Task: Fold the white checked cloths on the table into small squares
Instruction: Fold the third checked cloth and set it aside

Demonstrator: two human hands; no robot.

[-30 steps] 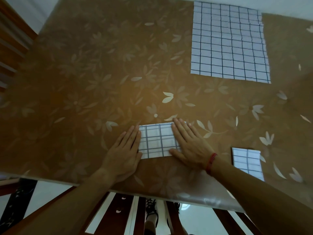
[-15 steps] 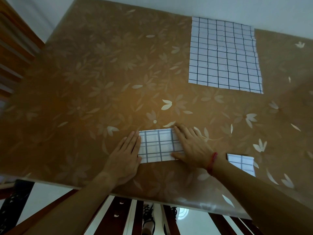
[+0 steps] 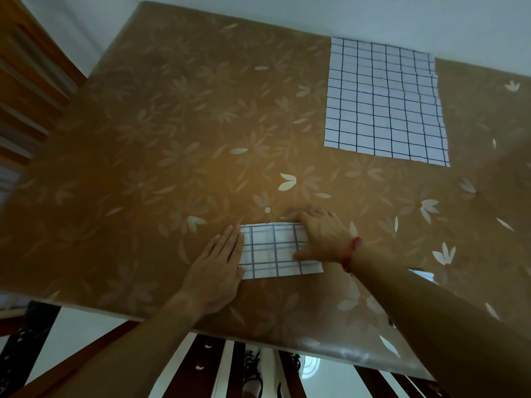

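Observation:
A folded white checked cloth (image 3: 271,251) lies as a short strip near the table's front edge. My left hand (image 3: 218,262) rests flat on its left end, fingers straight and close together. My right hand (image 3: 321,234) covers the strip's right part; its fingers curl over the far right corner and the thumb presses on top. A large unfolded checked cloth (image 3: 385,104) lies flat at the far right of the table. A sliver of another folded checked cloth (image 3: 423,274) shows behind my right forearm, mostly hidden.
The table wears a brown floral cover (image 3: 172,168) under glossy plastic. Its front edge (image 3: 258,334) runs just below my wrists. A wooden chair back (image 3: 26,90) stands at the left. Dark wooden slats (image 3: 201,366) and floor show below the edge.
My right hand went from lying flat to curling its fingers at the strip's far right corner. My left hand stayed on the left end. The camera tilted, showing more of the far table.

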